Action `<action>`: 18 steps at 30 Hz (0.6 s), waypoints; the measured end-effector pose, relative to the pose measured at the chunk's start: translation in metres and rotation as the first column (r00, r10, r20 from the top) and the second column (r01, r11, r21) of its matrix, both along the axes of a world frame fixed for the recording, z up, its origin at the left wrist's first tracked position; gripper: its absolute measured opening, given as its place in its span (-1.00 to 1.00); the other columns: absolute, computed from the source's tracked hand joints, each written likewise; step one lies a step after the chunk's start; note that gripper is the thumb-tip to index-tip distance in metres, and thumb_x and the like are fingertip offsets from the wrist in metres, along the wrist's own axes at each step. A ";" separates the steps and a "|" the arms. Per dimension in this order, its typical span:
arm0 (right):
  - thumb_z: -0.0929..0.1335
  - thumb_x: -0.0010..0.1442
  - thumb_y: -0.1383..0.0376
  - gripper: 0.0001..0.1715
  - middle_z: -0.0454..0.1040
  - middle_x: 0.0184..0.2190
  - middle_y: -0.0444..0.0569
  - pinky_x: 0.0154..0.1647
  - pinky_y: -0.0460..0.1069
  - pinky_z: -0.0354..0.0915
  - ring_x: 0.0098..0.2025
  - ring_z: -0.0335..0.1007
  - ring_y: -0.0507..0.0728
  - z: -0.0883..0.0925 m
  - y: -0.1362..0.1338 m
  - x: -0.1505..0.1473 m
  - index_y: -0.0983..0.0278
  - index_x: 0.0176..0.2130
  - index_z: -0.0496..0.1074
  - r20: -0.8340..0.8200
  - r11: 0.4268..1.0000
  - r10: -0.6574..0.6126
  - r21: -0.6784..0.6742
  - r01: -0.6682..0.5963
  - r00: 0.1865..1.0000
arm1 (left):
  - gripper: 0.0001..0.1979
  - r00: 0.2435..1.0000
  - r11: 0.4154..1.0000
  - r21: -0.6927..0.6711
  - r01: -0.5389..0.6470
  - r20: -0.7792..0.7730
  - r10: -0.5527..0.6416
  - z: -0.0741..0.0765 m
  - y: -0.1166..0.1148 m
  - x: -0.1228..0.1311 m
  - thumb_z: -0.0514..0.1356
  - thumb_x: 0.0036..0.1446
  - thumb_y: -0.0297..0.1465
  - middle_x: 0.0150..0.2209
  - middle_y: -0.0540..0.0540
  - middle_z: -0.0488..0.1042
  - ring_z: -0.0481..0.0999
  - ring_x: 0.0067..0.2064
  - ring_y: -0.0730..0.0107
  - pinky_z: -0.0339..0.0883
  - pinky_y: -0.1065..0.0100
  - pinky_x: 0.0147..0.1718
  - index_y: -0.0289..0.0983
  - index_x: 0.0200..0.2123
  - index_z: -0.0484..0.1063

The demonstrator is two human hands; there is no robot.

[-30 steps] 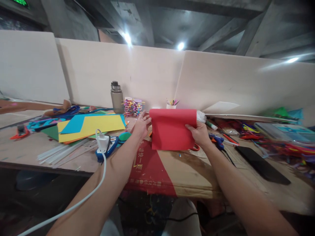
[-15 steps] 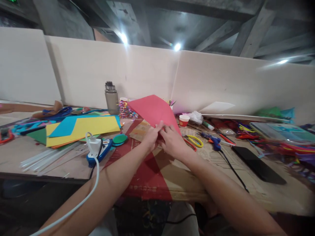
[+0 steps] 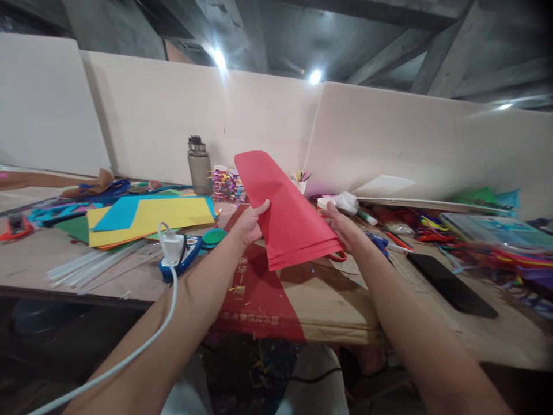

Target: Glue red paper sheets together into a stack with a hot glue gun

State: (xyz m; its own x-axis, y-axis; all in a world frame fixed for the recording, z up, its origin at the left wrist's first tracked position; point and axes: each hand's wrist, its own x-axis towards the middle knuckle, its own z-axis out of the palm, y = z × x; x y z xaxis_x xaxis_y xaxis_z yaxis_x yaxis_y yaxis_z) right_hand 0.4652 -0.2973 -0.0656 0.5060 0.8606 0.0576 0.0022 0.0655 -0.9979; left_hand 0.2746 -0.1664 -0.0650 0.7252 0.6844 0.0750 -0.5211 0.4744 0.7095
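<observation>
A folded stack of red paper (image 3: 289, 213) is held up tilted over the table, with several layered edges at its lower end. My left hand (image 3: 253, 223) grips its left edge, thumb on top and fingers underneath. My right hand (image 3: 343, 227) is beside the paper's right edge, fingers stretched forward and thumb off the sheet; part of the hand may touch the edge. Behind its fingertips is a paper cup (image 3: 326, 203), mostly hidden. Red scissors handles (image 3: 338, 257) show below the right hand.
Yellow paper (image 3: 173, 216) and blue paper lie at left near a power strip (image 3: 185, 262) with a white cable crossing my left forearm. A bottle (image 3: 199, 167) stands behind. At right are a glue gun (image 3: 378, 243), a black phone (image 3: 451, 285) and a plastic case (image 3: 496, 227).
My hands have moved apart, the right one off to the right. The red paper, wide and fanned before, is now narrower and turned, with its layered lower edge facing me.
</observation>
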 end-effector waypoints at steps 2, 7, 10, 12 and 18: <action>0.29 0.22 0.07 -0.66 0.57 -0.33 0.01 -0.28 0.01 0.43 -0.34 0.50 0.11 0.000 -0.001 -0.004 0.27 -0.19 0.43 -0.145 0.995 0.088 -0.029 -0.093 0.986 | -0.86 1.000 0.999 0.034 0.000 -0.014 0.000 -0.001 0.001 0.000 0.16 0.14 -0.54 -0.35 -0.16 0.60 0.61 -0.24 0.23 0.42 0.14 -0.03 -0.35 -0.23 0.48; 0.43 0.01 0.41 -0.58 0.55 -0.44 -0.06 -0.47 0.00 0.42 -0.51 0.47 0.10 -0.004 -0.001 -0.004 0.28 -0.10 0.35 -0.073 0.996 0.021 -0.089 -0.027 0.997 | -0.77 0.978 0.995 0.086 -0.053 -0.198 0.069 -0.005 0.004 -0.003 0.18 0.07 -0.61 -0.38 -0.16 0.60 0.60 -0.24 0.20 0.46 0.15 -0.09 -0.36 -0.18 0.49; 0.46 -0.03 0.39 -0.45 0.54 -0.35 0.00 -0.43 0.03 0.43 -0.47 0.48 0.11 -0.009 0.000 0.002 0.30 -0.03 0.29 0.115 0.986 -0.072 -0.140 0.088 0.991 | -0.78 0.933 0.995 0.097 0.004 -0.357 0.031 -0.011 0.009 -0.006 0.19 0.06 -0.59 -0.41 -0.18 0.59 0.60 -0.28 0.16 0.48 0.14 -0.18 -0.36 -0.19 0.50; 0.47 -0.03 0.35 -0.38 0.52 -0.26 0.07 -0.34 0.09 0.42 -0.40 0.48 0.15 -0.014 0.000 0.006 0.33 0.02 0.27 0.319 0.968 -0.085 -0.198 0.154 0.944 | -0.78 0.909 0.987 0.144 0.065 -0.417 0.001 -0.014 0.012 -0.007 0.23 0.05 -0.56 -0.39 -0.20 0.58 0.58 -0.28 0.15 0.47 0.14 -0.21 -0.37 -0.19 0.50; 0.43 0.03 0.36 -0.62 0.43 -0.12 0.18 0.03 0.16 0.24 -0.02 0.33 0.26 -0.021 0.002 -0.024 0.37 -0.10 0.42 0.883 0.973 -0.187 0.106 0.205 0.431 | -0.68 0.901 0.952 0.306 0.032 -0.422 0.105 -0.026 0.012 -0.020 0.20 0.18 -0.32 -0.08 -0.18 0.46 0.49 -0.11 0.24 0.43 0.14 -0.16 -0.32 -0.02 0.38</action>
State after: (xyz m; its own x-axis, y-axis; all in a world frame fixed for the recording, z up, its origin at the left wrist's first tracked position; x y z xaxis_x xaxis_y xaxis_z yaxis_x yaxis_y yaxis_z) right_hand 0.4417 -0.2955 -0.0865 0.3442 0.7505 0.5642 0.8911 -0.0718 -0.4481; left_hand 0.2549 -0.1548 -0.0909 0.7076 0.7059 -0.0326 -0.1468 0.1919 0.9704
